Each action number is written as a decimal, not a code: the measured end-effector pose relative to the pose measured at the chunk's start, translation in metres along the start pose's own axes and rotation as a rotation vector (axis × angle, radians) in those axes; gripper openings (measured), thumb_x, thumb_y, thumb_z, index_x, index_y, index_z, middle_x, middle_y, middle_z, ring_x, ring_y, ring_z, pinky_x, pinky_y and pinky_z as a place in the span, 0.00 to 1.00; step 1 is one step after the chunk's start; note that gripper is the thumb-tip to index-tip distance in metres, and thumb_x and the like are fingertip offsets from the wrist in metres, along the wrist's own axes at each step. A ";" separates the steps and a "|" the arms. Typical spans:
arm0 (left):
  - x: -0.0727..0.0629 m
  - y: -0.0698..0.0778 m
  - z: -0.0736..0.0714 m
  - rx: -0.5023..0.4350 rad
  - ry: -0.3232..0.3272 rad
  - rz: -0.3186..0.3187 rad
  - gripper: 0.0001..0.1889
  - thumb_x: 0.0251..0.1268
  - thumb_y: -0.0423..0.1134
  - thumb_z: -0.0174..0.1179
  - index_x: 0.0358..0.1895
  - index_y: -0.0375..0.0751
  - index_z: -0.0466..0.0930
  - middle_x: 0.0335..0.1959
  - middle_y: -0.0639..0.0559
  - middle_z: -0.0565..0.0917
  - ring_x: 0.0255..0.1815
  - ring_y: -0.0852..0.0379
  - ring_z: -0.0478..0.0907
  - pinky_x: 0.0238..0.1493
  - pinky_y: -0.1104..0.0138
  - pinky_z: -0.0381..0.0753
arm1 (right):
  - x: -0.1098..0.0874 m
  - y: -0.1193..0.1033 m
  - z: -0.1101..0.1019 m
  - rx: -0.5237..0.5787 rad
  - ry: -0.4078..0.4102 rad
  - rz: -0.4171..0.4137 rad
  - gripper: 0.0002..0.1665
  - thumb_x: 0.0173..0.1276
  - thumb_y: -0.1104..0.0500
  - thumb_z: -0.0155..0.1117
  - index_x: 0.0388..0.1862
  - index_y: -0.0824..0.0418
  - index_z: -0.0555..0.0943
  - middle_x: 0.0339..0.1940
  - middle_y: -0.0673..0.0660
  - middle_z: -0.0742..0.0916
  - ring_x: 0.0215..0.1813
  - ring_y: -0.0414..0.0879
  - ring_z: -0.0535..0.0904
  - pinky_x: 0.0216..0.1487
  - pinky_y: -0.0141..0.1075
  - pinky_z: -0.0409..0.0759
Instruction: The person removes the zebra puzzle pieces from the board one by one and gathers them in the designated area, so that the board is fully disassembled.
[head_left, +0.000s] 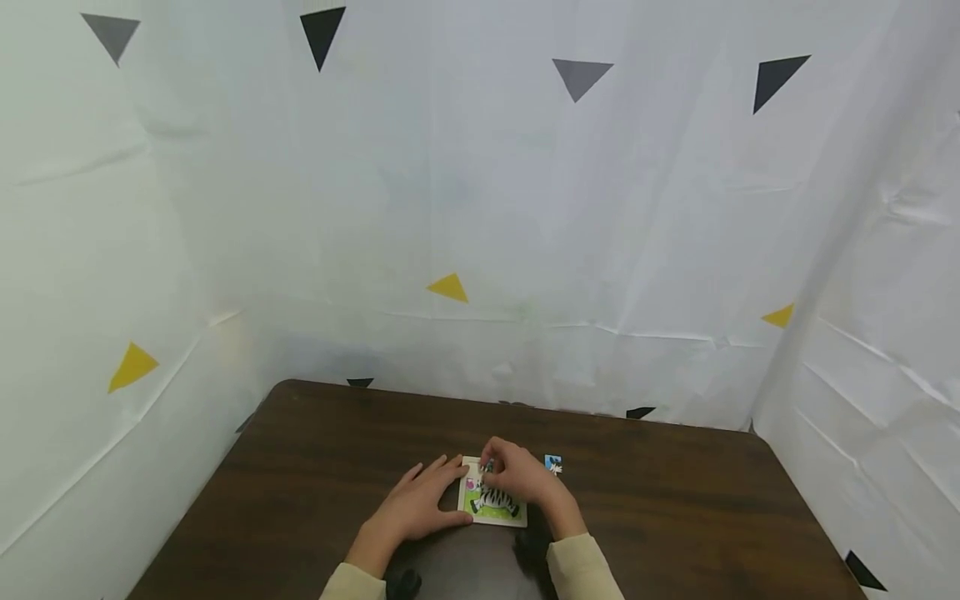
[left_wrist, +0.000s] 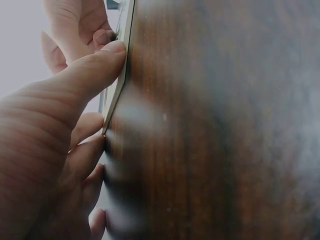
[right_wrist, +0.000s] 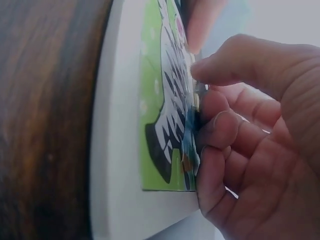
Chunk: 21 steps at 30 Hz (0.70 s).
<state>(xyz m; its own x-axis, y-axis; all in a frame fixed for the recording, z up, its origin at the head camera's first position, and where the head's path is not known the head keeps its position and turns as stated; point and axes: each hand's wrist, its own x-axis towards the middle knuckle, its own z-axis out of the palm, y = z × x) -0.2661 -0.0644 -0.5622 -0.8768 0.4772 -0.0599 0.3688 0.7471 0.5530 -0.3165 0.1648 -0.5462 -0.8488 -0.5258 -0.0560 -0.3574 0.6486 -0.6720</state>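
Note:
A small zebra jigsaw puzzle (head_left: pixel 495 500) in a pale frame lies on the dark table. My left hand (head_left: pixel 422 504) spreads along the frame's left side, fingers fairly straight, thumb by the near corner. In the left wrist view the thumb (left_wrist: pixel 100 62) rests against the frame's edge (left_wrist: pixel 120 85). Over the upper part of the picture, my right hand (head_left: pixel 517 473) pinches a small puzzle piece (head_left: pixel 485 472), mostly hidden by thumb and fingers. The right wrist view shows these fingertips right at the picture's surface, beside the zebra's striped body (right_wrist: pixel 172 85).
Another puzzle piece (head_left: pixel 553 463), blue, black and white, lies just right of the right hand. The brown wooden table (head_left: pixel 697 500) extends to both sides. White sheeting (head_left: pixel 495 208) with coloured triangles hangs behind and beside it.

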 end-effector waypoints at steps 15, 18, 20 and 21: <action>0.001 -0.001 0.003 0.013 0.012 -0.003 0.44 0.57 0.70 0.60 0.75 0.56 0.63 0.77 0.53 0.58 0.78 0.49 0.50 0.74 0.42 0.44 | -0.002 0.006 -0.004 0.141 0.026 0.007 0.14 0.71 0.57 0.63 0.52 0.61 0.78 0.24 0.53 0.80 0.23 0.44 0.74 0.25 0.37 0.75; 0.000 0.000 0.002 0.012 0.010 -0.007 0.44 0.57 0.70 0.60 0.75 0.56 0.63 0.77 0.52 0.59 0.78 0.48 0.50 0.74 0.42 0.44 | -0.003 0.006 -0.005 0.172 0.032 -0.012 0.15 0.71 0.57 0.64 0.52 0.62 0.79 0.24 0.53 0.80 0.24 0.44 0.75 0.27 0.36 0.75; 0.000 0.001 0.001 0.013 0.008 -0.010 0.44 0.57 0.70 0.61 0.75 0.56 0.63 0.77 0.52 0.59 0.78 0.48 0.50 0.74 0.42 0.44 | -0.003 0.006 -0.006 0.177 0.041 -0.026 0.16 0.71 0.57 0.64 0.53 0.63 0.79 0.24 0.52 0.81 0.24 0.44 0.75 0.28 0.36 0.76; 0.000 0.001 0.000 0.013 0.005 -0.012 0.44 0.57 0.70 0.61 0.75 0.56 0.63 0.77 0.52 0.59 0.78 0.48 0.50 0.74 0.42 0.44 | -0.004 0.006 -0.006 0.182 0.045 -0.032 0.16 0.71 0.56 0.63 0.54 0.63 0.79 0.24 0.52 0.81 0.24 0.44 0.75 0.28 0.36 0.76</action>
<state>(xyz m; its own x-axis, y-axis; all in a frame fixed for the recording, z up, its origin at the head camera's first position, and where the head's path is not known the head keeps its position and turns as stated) -0.2657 -0.0638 -0.5618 -0.8827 0.4658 -0.0619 0.3623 0.7584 0.5418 -0.3180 0.1739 -0.5451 -0.8562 -0.5167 -0.0024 -0.3113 0.5194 -0.7958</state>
